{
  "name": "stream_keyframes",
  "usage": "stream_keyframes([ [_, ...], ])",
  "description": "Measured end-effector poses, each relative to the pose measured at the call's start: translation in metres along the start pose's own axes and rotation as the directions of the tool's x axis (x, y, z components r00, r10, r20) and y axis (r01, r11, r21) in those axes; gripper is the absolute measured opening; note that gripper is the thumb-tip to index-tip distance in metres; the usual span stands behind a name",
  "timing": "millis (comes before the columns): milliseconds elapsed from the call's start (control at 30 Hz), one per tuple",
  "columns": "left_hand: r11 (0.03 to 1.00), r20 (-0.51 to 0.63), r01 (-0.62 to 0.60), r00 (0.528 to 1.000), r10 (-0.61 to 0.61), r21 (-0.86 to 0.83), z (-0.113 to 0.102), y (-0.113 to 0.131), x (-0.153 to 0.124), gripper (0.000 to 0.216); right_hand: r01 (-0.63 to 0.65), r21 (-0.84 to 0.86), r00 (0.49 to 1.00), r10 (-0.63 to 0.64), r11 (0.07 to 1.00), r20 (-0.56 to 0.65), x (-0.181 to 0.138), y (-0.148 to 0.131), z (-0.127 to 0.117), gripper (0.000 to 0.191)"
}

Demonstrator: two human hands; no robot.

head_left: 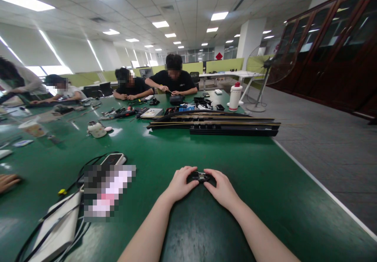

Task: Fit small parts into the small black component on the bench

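A small black part with a metal-looking middle lies between my hands, low over or on the green table; its exact kind is too small to tell. My left hand grips its left end between thumb and fingers. On the opposite end, my right hand closes in the same way, thumb below and fingers above. Both forearms reach in from the bottom edge.
Long black rails with thin brass-coloured rods lie across the green table. Left of my arms are a white power bank, cables and a white box-like item. A white bottle stands beyond. Several people sit or stand around.
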State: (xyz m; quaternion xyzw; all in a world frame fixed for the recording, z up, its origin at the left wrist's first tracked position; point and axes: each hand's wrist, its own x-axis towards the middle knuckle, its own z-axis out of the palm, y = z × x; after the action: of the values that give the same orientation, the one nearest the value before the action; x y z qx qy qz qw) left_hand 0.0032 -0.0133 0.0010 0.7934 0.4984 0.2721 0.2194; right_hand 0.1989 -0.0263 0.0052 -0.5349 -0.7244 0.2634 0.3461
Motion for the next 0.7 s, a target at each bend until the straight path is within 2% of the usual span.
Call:
stream_keyframes([
  [700, 1.0, 0.006, -0.008, 1.0, 0.008, -0.003, -0.001, 0.0009, 0.0, 0.043, 0.005, -0.002, 1.0, -0.005, 1.0, -0.002, 0.0004, 0.0002, 0.0001, 0.034],
])
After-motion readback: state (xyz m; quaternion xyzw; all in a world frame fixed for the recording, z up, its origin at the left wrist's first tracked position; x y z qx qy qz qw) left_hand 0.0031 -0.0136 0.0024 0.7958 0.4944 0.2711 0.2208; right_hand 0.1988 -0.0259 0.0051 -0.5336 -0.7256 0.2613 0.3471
